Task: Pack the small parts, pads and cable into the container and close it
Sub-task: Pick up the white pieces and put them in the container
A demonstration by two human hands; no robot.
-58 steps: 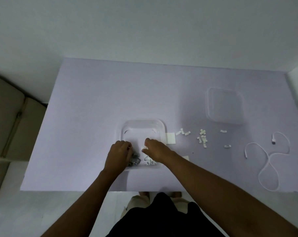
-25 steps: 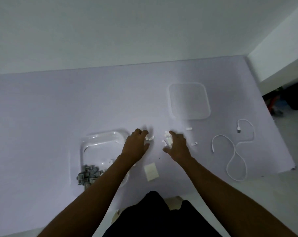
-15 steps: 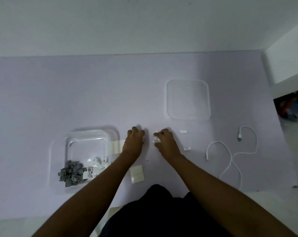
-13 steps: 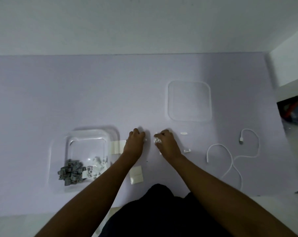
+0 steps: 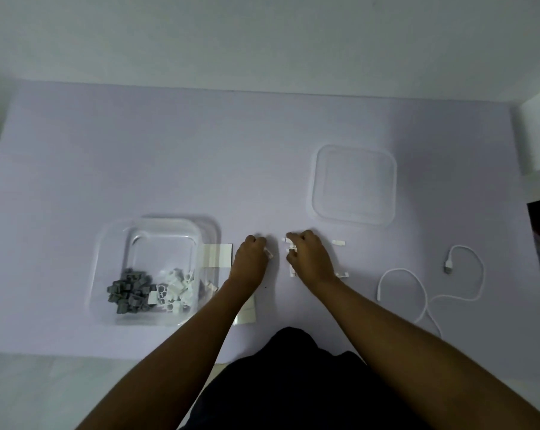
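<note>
Head view: left grip [image 5: 250, 259] and right grip [image 5: 308, 258] each pinch small white parts [image 5: 268, 252]; nothing bears legible writing.

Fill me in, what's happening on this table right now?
A person is packing a clear container. Grey parts and white parts already lie inside. Both hands, left hand and right hand, are gathering loose clips on the table, each closed on a few. The pads, cable and lid are still outside.
</note>
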